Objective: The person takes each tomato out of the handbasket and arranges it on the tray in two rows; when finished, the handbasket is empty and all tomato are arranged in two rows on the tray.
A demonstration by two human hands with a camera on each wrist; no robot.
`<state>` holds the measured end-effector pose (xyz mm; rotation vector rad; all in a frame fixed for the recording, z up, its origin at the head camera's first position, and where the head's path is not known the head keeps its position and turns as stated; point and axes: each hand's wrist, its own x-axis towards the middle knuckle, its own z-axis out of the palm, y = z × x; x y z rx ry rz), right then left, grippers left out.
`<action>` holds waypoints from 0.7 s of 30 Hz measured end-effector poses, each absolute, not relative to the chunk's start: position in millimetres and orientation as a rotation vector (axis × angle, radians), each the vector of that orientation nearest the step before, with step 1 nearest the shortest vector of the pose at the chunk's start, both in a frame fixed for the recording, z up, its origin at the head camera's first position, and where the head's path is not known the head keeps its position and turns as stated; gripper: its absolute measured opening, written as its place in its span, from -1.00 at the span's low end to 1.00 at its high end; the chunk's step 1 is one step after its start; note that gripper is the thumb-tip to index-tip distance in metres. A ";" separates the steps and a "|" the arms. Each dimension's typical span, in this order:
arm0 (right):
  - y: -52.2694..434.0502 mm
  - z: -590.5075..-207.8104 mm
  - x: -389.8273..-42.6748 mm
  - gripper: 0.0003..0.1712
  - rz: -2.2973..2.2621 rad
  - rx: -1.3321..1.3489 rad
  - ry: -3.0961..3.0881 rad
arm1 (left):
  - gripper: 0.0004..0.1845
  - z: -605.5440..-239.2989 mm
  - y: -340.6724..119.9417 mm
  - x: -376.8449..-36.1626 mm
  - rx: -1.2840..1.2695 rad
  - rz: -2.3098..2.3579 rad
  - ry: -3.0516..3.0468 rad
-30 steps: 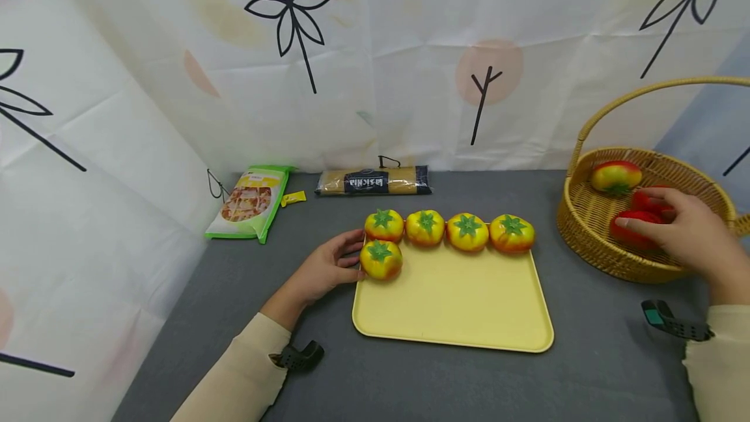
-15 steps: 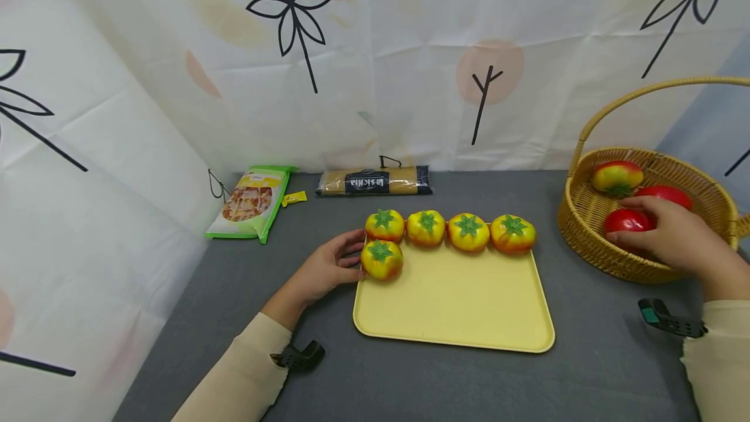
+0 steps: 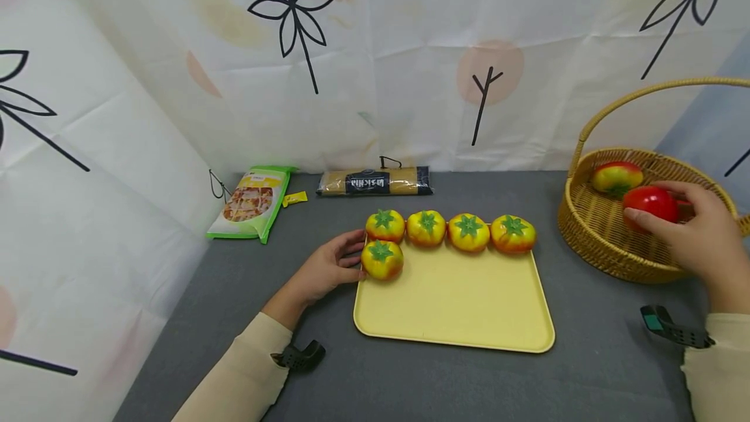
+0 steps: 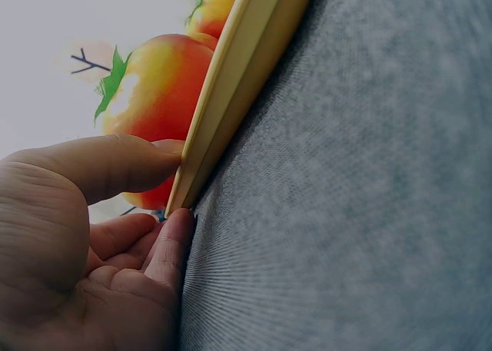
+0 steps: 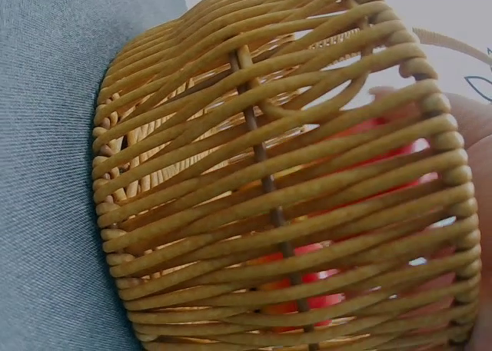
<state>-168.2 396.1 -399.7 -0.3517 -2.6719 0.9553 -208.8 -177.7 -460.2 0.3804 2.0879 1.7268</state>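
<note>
A yellow tray (image 3: 457,305) lies on the grey tabletop. Four yellow-orange tomatoes with green tops (image 3: 467,232) line its far edge, and a fifth (image 3: 381,259) sits in front of the leftmost one. My left hand (image 3: 328,270) rests on the table against the tray's left edge beside that fifth tomato. In the left wrist view its thumb (image 4: 100,167) touches the tray rim (image 4: 231,82). My right hand (image 3: 694,236) grips a red tomato (image 3: 650,202), raised inside the wicker basket (image 3: 592,230). In the right wrist view its red (image 5: 307,251) shows through the basket wall (image 5: 261,174).
A red-and-yellow tomato (image 3: 614,176) lies at the back of the basket, under its tall handle (image 3: 633,93). A green snack bag (image 3: 252,204) and a pasta packet (image 3: 375,182) lie by the curtain at the back. The tray's front half is bare.
My right hand closed on a red tomato low in the basket and has lifted it up and a little to the right. The left hand has not moved.
</note>
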 end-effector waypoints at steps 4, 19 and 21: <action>392.0 -401.0 -163.0 -0.14 1.042 -0.422 -2.537 | -0.03 -460.8 -176.9 -209.4 0.379 1.724 2.091; 383.2 -394.7 -156.9 -0.16 1.221 -0.411 -2.354 | -0.03 -459.2 -177.1 -208.2 0.375 1.729 2.085; 379.8 -392.5 -157.0 -0.14 1.213 -0.361 -2.369 | -0.03 -459.6 -177.4 -208.5 0.381 1.732 2.083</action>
